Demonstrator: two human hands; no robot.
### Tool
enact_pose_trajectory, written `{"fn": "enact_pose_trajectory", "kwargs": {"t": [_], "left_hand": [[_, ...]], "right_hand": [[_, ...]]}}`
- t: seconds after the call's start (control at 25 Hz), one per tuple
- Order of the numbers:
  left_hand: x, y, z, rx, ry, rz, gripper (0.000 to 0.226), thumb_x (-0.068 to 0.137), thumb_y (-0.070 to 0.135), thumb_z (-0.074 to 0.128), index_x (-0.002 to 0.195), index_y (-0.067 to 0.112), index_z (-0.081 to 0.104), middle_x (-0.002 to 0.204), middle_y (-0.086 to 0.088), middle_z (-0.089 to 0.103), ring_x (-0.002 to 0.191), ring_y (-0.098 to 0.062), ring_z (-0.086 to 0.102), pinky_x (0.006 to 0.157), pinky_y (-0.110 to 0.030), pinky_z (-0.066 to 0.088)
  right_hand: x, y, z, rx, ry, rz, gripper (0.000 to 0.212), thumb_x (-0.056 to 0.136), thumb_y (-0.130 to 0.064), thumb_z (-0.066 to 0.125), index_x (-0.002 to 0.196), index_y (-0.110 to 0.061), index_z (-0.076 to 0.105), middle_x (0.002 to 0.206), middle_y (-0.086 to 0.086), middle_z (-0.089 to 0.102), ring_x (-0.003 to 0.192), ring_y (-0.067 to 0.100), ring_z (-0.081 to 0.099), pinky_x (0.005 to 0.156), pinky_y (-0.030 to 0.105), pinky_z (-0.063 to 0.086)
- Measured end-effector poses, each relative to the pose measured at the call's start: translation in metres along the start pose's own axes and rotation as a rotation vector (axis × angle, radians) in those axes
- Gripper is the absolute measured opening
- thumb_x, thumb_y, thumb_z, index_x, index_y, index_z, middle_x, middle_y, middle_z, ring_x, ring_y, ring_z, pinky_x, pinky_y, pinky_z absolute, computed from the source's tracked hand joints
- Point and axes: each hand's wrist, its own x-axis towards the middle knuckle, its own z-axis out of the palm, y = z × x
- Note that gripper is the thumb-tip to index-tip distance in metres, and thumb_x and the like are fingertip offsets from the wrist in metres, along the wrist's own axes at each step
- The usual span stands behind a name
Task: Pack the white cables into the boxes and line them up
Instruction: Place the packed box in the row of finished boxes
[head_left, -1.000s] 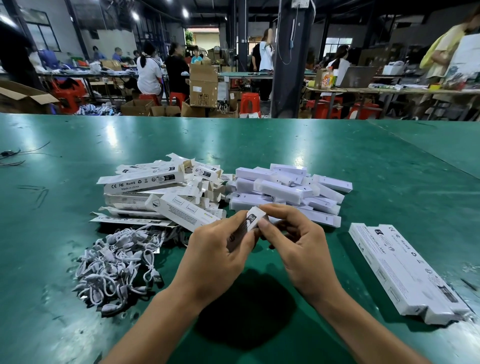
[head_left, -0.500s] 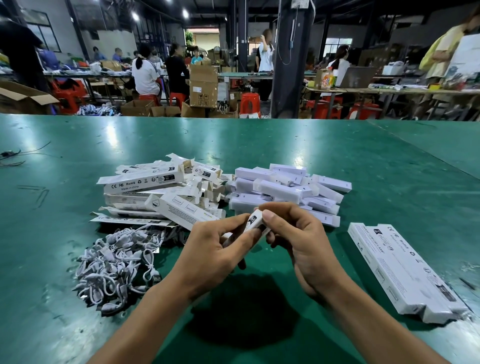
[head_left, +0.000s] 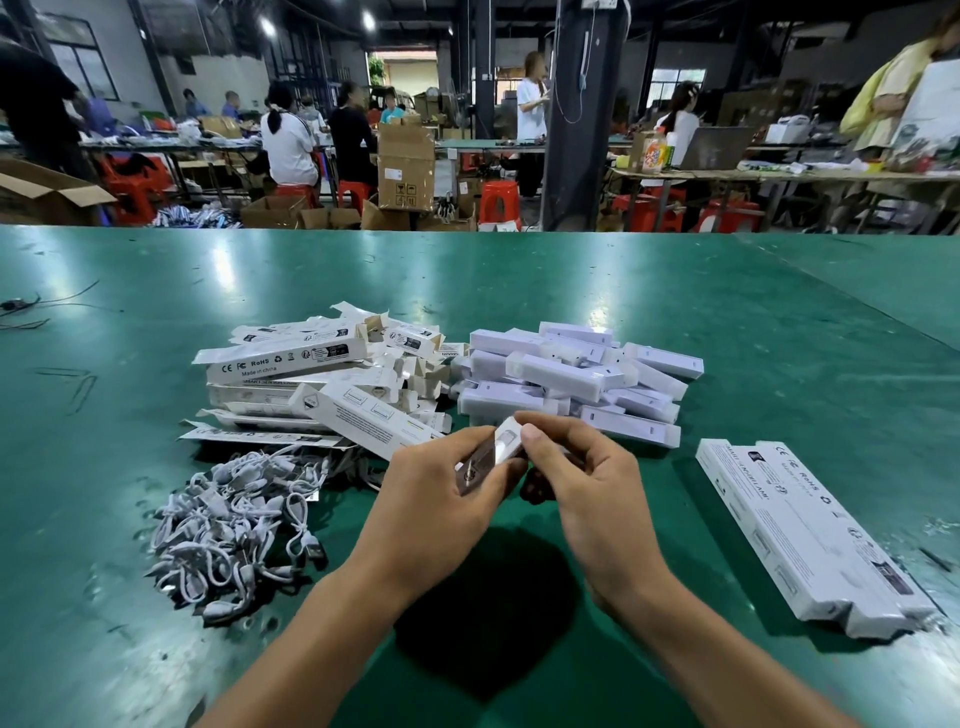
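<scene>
Head view, frame centre: left hand grips a small box, right hand pinches its top end.

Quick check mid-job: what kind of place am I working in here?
Most likely a packing workshop or small factory: a long green worktable heaped with white cables and printed boxes, cardboard cartons stacked behind it, and other workers seated at similar tables.

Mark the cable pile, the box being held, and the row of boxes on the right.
cable pile (head_left: 234, 530): head view, middle of the heap.
held box (head_left: 492, 457): head view, its side face.
row of boxes (head_left: 810, 535): head view, top face.
</scene>
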Motion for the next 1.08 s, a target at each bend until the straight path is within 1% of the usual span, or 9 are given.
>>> {"fn": "enact_pose_trajectory", "kwargs": {"t": [0.2,0.32,0.44,0.52,0.68,0.8,0.88,1.0,1.08], "left_hand": [[-0.002,0.004,0.003,0.072,0.066,0.067,0.027,0.091,0.026,0.070,0.118,0.031,0.068,0.089,0.016,0.074,0.075,-0.006,0.069,0.070,-0.029,0.058],[-0.004,0.011,0.006,0.142,0.108,0.081,0.028,0.088,0.015,0.075,0.112,0.028,0.071,0.077,0.014,0.069,0.067,-0.005,0.062,0.063,-0.019,0.050],[-0.002,0.020,0.005,-0.041,0.029,-0.007,0.035,0.084,0.013,0.074,0.107,0.039,0.069,0.087,0.012,0.074,0.077,-0.010,0.068,0.070,-0.026,0.056],[-0.002,0.023,0.004,-0.233,-0.066,-0.114,0.040,0.083,0.020,0.072,0.113,0.046,0.066,0.101,0.018,0.075,0.090,-0.004,0.071,0.080,-0.019,0.057],[-0.007,0.017,0.012,-0.126,-0.205,-0.140,0.045,0.094,0.002,0.063,0.136,0.018,0.062,0.108,0.006,0.073,0.083,0.012,0.063,0.081,-0.007,0.046],[-0.008,0.011,0.013,-0.005,-0.230,-0.042,0.052,0.091,-0.011,0.053,0.136,0.013,0.062,0.119,0.007,0.070,0.097,0.015,0.061,0.088,-0.006,0.044],[-0.008,0.005,0.014,0.053,-0.172,0.037,0.042,0.089,-0.009,0.057,0.123,0.012,0.071,0.108,0.011,0.072,0.098,0.007,0.065,0.088,-0.012,0.049],[-0.010,0.001,0.017,0.172,-0.083,0.115,0.022,0.088,0.008,0.063,0.106,0.013,0.076,0.096,0.009,0.074,0.088,-0.002,0.065,0.081,-0.013,0.048],[-0.010,-0.001,0.017,0.197,-0.062,0.104,0.018,0.088,0.014,0.062,0.101,0.015,0.076,0.092,0.009,0.073,0.086,-0.004,0.064,0.078,-0.012,0.044]], "right_hand": [[-0.005,0.002,0.006,0.041,-0.003,0.031,0.014,0.096,-0.023,0.070,0.104,-0.031,0.078,0.079,0.003,0.076,0.066,0.010,0.066,0.061,0.020,0.052],[-0.005,0.003,0.008,-0.061,0.009,-0.028,0.020,0.091,-0.031,0.074,0.110,-0.037,0.073,0.090,0.000,0.077,0.078,0.013,0.072,0.071,0.028,0.056],[-0.003,0.003,0.010,-0.069,0.006,-0.043,0.028,0.094,-0.024,0.071,0.114,-0.043,0.070,0.098,-0.003,0.077,0.093,0.016,0.074,0.085,0.033,0.060],[0.006,-0.001,0.002,-0.029,0.073,0.019,0.032,0.098,-0.015,0.065,0.112,-0.043,0.072,0.103,-0.008,0.077,0.097,0.010,0.073,0.087,0.029,0.058],[0.017,-0.004,-0.017,-0.137,0.079,0.162,0.022,0.101,-0.027,0.062,0.121,-0.031,0.070,0.103,-0.019,0.076,0.094,0.000,0.071,0.082,0.020,0.055],[0.016,-0.002,-0.020,-0.388,0.012,0.108,0.036,0.095,-0.037,0.068,0.130,-0.029,0.066,0.106,-0.025,0.072,0.099,-0.011,0.065,0.086,0.008,0.049],[0.015,-0.007,-0.022,-0.625,0.021,0.064,0.032,0.093,-0.030,0.067,0.125,-0.030,0.069,0.107,-0.024,0.070,0.097,-0.010,0.063,0.081,0.004,0.046],[0.016,-0.013,-0.027,-1.107,-0.025,0.120,0.026,0.086,-0.027,0.061,0.111,-0.028,0.068,0.114,-0.008,0.063,0.107,0.016,0.060,0.088,0.031,0.050],[0.017,-0.016,-0.029,-1.379,-0.035,0.157,0.027,0.082,-0.022,0.060,0.109,-0.026,0.063,0.118,-0.002,0.054,0.116,0.024,0.050,0.093,0.037,0.042]]}}
